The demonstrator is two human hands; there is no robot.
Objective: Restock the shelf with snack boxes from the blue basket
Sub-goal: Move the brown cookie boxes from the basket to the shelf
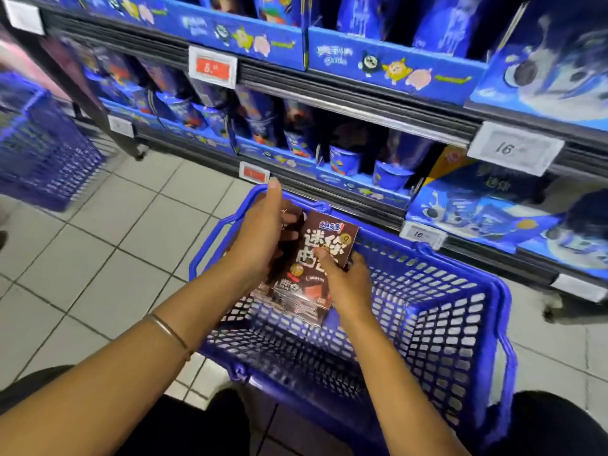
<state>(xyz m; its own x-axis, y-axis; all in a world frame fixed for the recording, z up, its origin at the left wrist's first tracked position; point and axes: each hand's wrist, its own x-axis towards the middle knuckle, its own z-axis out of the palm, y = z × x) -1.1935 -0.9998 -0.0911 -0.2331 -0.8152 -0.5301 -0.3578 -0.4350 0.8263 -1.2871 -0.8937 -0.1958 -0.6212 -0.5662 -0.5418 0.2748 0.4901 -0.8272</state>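
Both hands are inside the blue basket (493, 291), which stands just before the shelf (362, 116) of blue packs. The right hand (345, 281) pinches the top brown snack box (329, 238), thumb on its face. The left hand (263, 232) curls its fingers (289, 222) round that box's left side, above more brown boxes (296, 297) stacked in the basket.

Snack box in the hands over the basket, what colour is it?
The snack box is dark brown with white lettering, clearest in the head view.
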